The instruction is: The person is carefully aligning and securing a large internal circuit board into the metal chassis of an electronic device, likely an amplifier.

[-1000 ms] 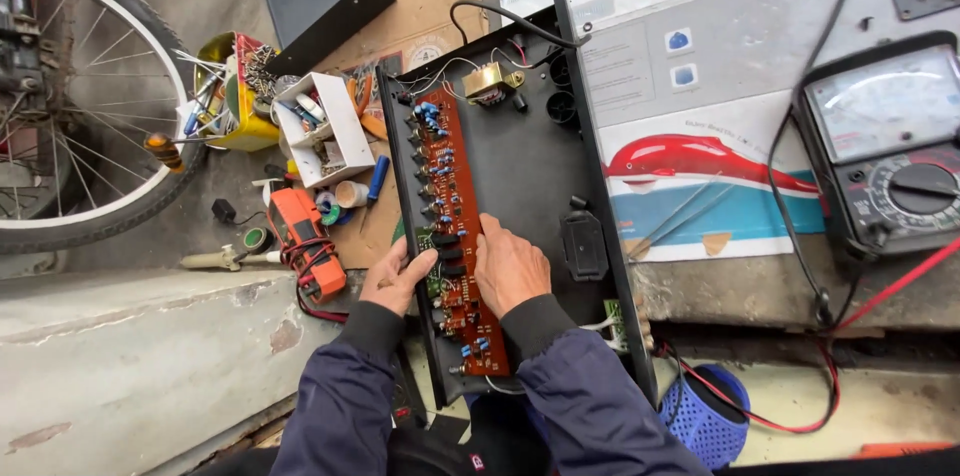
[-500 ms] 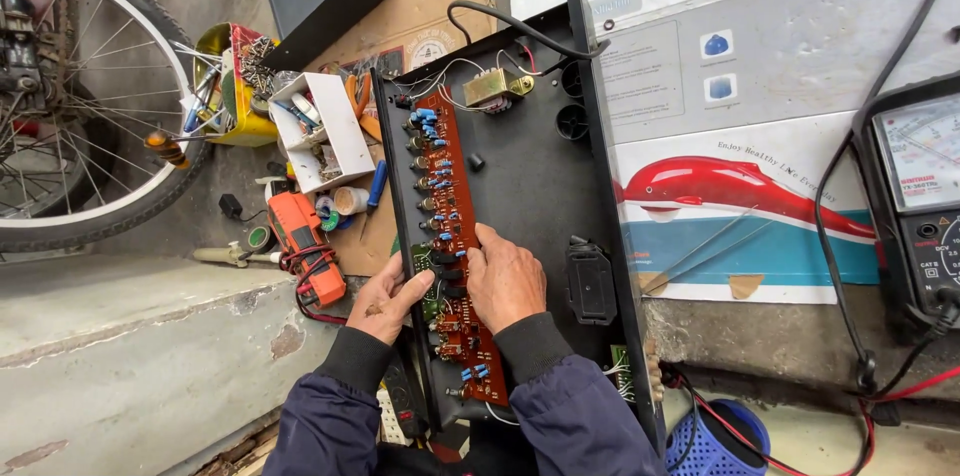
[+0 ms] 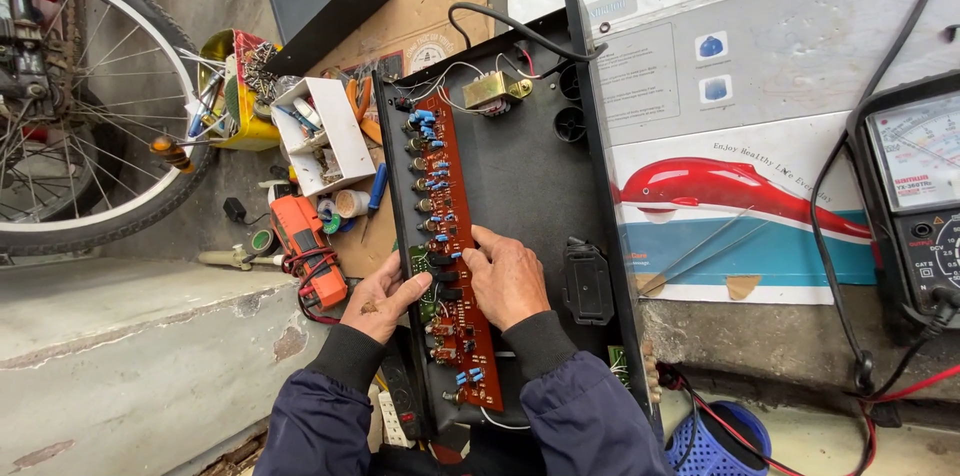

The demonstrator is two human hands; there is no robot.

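A black chassis (image 3: 540,186) lies on a poster-covered surface (image 3: 760,86), bicycle wheel (image 3: 90,136) at left, meter (image 3: 915,196) at right. Left hand (image 3: 385,296) grips its edge; right hand (image 3: 505,276) presses fingers flat on the circuit board (image 3: 450,236).

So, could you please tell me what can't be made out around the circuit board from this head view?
- Part of the long red circuit board: covered by the left hand and right hand.
- Which component the fingertips touch: too small to tell.
- Near end of the black chassis: hidden by the sleeves.
- Analog meter: cut off by the right edge.
- Bicycle wheel: cut off by the left edge.
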